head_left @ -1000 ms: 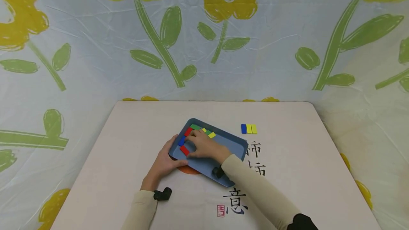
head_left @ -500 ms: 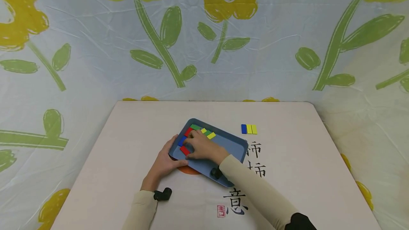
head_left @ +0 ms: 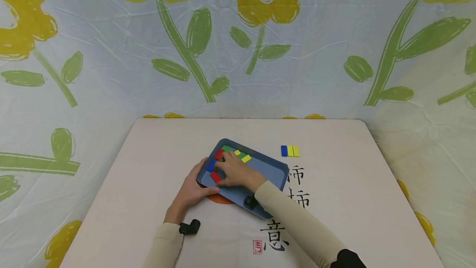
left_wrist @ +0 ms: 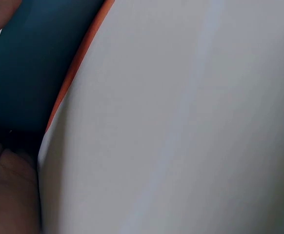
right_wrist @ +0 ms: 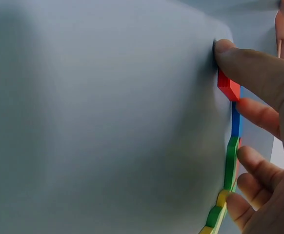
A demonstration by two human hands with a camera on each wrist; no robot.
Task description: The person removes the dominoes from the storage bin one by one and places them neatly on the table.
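My left hand (head_left: pixel 191 189) grips the left corner of a blue-grey tray (head_left: pixel 269 168), its thumb lying along the near rim. Over the tray's left part, my right hand (head_left: pixel 238 173) pinches a small red rectangular block (right_wrist: pixel 228 88) between thumb and index finger, one at each end. Beside it lies a blue block (head_left: pixel 212 165). Another red block (head_left: pixel 219 154), a green block (head_left: pixel 227 148) and several yellow and green ones, including a yellow block (head_left: pixel 246 158), continue the line along the rim. The right hand's other fingers hover close to the green and yellow blocks and partly hide the line.
One blue tile (head_left: pixel 284 151) and two yellow tiles (head_left: pixel 293 151) lie in a row on the table (head_left: pixel 346 185), beyond the tray's right end. Black printed characters (head_left: pixel 274 235) and an orange printed shape (head_left: pixel 220 199) mark the tabletop cloth. A flowered curtain (head_left: pixel 312 73) stands behind.
The right hand's fingers have shifted slightly toward the near side, exposing more of the blue block. The left hand and the tray have stayed in place.
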